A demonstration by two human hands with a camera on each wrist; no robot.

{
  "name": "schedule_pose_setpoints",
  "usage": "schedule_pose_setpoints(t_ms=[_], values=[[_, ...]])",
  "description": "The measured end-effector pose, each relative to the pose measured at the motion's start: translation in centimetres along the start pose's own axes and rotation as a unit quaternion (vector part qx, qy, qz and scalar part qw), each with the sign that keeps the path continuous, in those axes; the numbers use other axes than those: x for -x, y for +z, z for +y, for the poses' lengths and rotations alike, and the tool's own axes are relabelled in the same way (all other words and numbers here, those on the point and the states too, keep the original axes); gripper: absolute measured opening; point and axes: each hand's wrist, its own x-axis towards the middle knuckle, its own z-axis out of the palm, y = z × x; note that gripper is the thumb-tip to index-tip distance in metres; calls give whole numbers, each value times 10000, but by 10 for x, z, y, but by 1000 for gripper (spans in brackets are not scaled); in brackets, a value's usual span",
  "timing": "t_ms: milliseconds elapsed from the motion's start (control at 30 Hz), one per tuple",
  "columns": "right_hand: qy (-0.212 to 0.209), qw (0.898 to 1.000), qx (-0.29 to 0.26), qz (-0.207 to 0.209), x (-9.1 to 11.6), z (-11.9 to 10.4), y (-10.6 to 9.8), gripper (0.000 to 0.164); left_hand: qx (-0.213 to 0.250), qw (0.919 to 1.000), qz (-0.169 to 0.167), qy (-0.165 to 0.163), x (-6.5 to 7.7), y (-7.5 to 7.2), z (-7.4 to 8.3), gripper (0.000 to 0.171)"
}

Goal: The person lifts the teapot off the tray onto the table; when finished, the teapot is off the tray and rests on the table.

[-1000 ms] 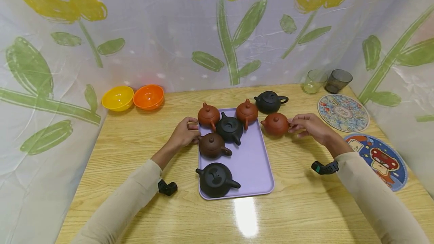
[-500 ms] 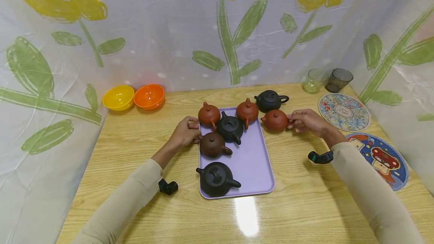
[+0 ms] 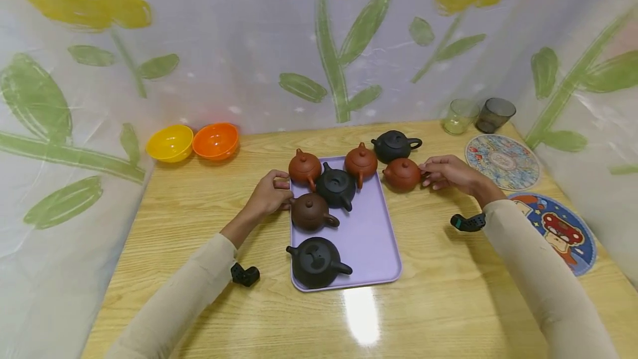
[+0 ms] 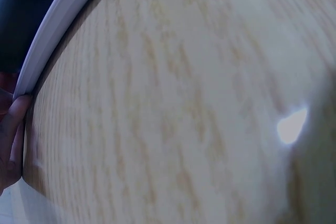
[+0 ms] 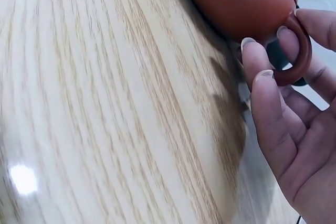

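Note:
In the head view my right hand (image 3: 450, 174) holds a reddish-brown teapot (image 3: 401, 175) by its handle, right of the lilac tray (image 3: 371, 242). The right wrist view shows thumb and fingers pinching the looped handle (image 5: 305, 51). My left hand (image 3: 269, 194) grips the tray's left rim; the left wrist view has a digit against that rim (image 4: 50, 32). On the tray stand two reddish-brown teapots (image 3: 304, 168) at the far corners, a black teapot (image 3: 336, 186) between them, a dark brown teapot (image 3: 309, 214) beside my left fingers, and a larger black teapot (image 3: 316, 263) at the near left.
Another black teapot (image 3: 392, 145) stands on the table just behind the held one. Yellow (image 3: 170, 144) and orange bowls (image 3: 216, 142) sit at the back left. Two glasses (image 3: 493, 115) and two round mats (image 3: 503, 162) lie along the right side. A flowered curtain closes the back.
My right hand has shifted the reddish-brown teapot away from me, closer to the black teapot behind it. My left hand keeps its place at the tray's rim.

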Motion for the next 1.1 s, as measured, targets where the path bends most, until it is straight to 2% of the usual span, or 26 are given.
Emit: schedule_pose_setpoints(t_ms=[233,400,667,767,967,1100], values=[[49,9991,381,174,4,1,-3,22,-44,9999,-97,80,-2,-1,0,53],[-25,9985,456,288,4,2,-3,23,-49,10000,-33,36,-2,0,1,53],[-189,9959,405,782,9,0,-1,40,-49,10000,-5,-22,-1,-1,1,52],[-281,9946,333,937,13,-1,-2,44,-47,10000,-2,7,0,-2,1,53],[-707,9892,204,1264,19,0,-4,38,-33,10000,-24,-30,0,-3,-1,53],[-993,9835,463,1439,24,-6,0,36,-16,10000,7,-2,0,-4,-1,52]])
